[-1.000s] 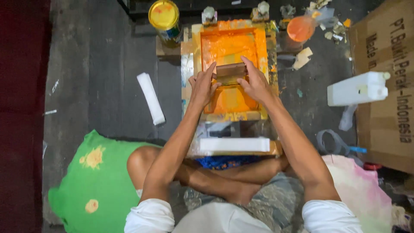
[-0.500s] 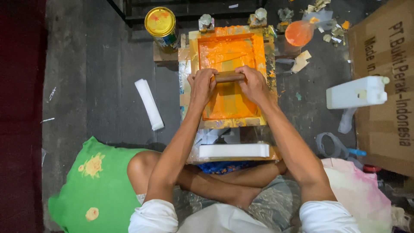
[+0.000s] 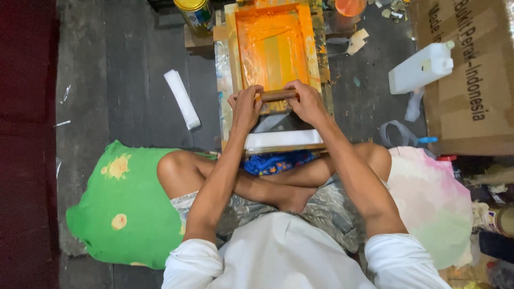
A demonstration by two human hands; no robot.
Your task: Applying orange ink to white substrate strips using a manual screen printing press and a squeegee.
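Orange ink coats the mesh of a wooden-framed printing screen (image 3: 274,48) lying flat on the floor in front of a person seated cross-legged. The left hand (image 3: 245,107) and the right hand (image 3: 306,101) are both clenched around a wooden-handled squeegee (image 3: 278,95), which sits at the near end of the screen, close to the person's knees. With the blade this near the frame's edge, ink may well spill over the wood or onto the white strip (image 3: 284,140) just below if the pull runs on; uneven pressure between the two hands would probably leave a streaked print, and a shifting frame could smear it. To the right, a large brown cardboard box (image 3: 471,75) with dark printed lettering stands against the edge of view, and a white plastic jerrycan (image 3: 420,67) lies on its side just beside it. A paint tin with a yellow lid (image 3: 195,10) stands at the top left of the screen. A folded white strip (image 3: 182,99) lies on the dark floor to the left, and a green cloth with yellow blotches (image 3: 123,208) spreads beside the person's left knee.
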